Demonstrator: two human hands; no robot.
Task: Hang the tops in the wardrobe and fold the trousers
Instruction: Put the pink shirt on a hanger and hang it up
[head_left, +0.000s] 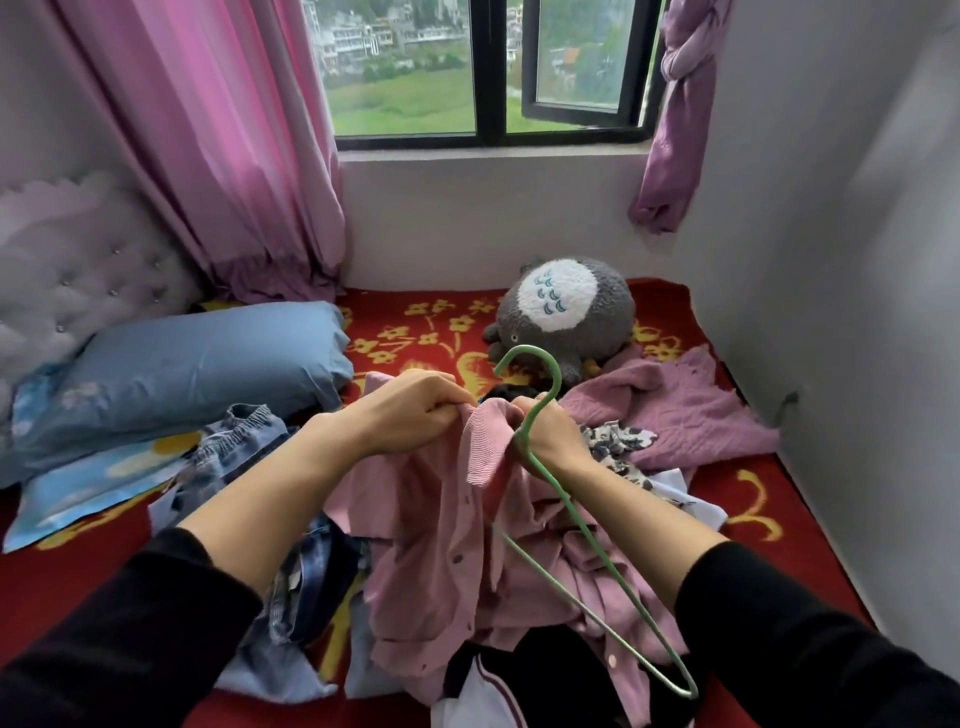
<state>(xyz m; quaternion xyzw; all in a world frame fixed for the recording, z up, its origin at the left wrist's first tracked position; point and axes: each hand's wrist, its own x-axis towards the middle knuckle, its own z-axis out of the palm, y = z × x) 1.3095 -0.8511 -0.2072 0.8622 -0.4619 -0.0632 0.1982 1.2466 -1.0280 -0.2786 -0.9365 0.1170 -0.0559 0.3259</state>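
Observation:
A pink buttoned top (447, 545) hangs from both my hands above the bed. My left hand (410, 415) grips its ribbed collar. My right hand (550, 436) holds the neck of a green wire hanger (587, 535) against the collar; the hook points up and one hanger arm runs down to the lower right, the other partly inside the top. Blue jeans (234, 452) lie to the left, under my left forearm. A mauve knitted top (691, 410) and a black-and-white patterned garment (618, 441) lie to the right.
The clothes pile sits on a red bed cover with yellow flowers (737, 519). A blue pillow (197, 364) is at the left, a grey plush toy (566, 312) at the back. A white wall closes the right side; a window and pink curtains are behind.

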